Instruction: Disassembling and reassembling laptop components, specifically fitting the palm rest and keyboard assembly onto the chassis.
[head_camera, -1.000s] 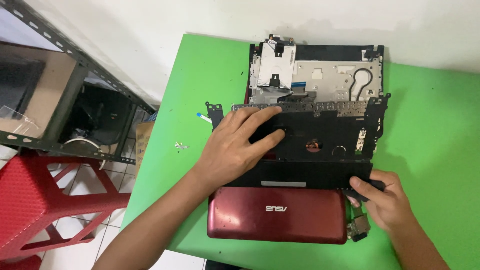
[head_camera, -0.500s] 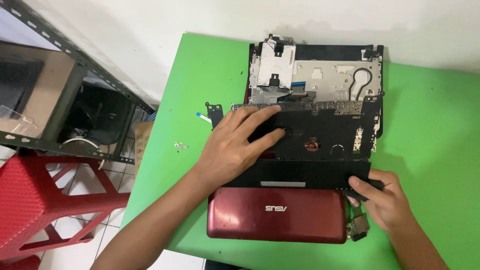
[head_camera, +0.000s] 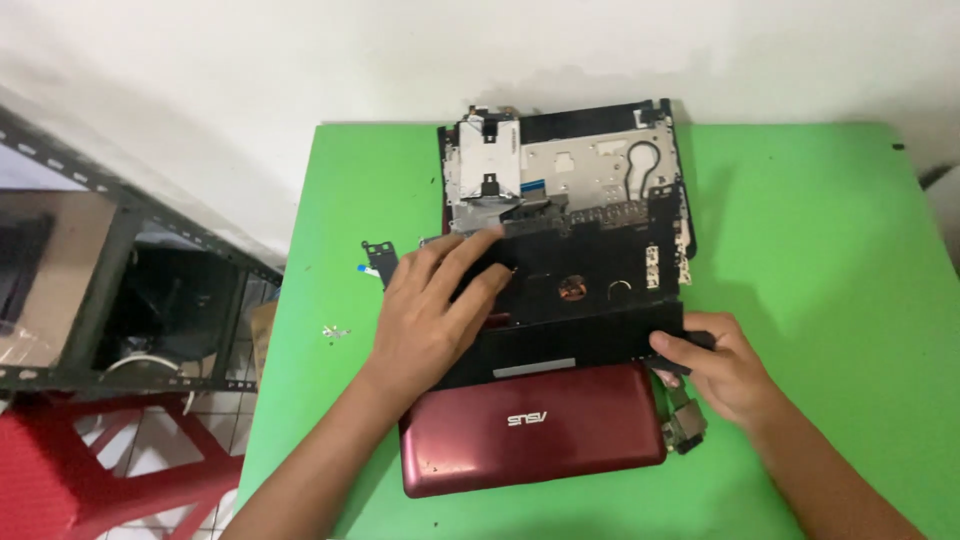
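A taken-apart laptop lies on the green table (head_camera: 830, 260). Its dark red lid (head_camera: 540, 430) is nearest me, a black inner frame (head_camera: 590, 290) sits above it, and a silver and black base panel (head_camera: 560, 165) lies at the far end. My left hand (head_camera: 435, 300) rests flat on the left part of the black frame, fingers spread. My right hand (head_camera: 725, 370) pinches the frame's lower right corner next to a metal hinge (head_camera: 685, 425).
A small black bracket (head_camera: 380, 260) and tiny screws (head_camera: 335, 332) lie left of the laptop. A metal shelf rack (head_camera: 110, 290) and a red stool (head_camera: 70, 470) stand left of the table. A white wall runs behind.
The view has shifted slightly, with the laptop parts now closer to the picture's centre. Both hands keep their hold on the black frame.
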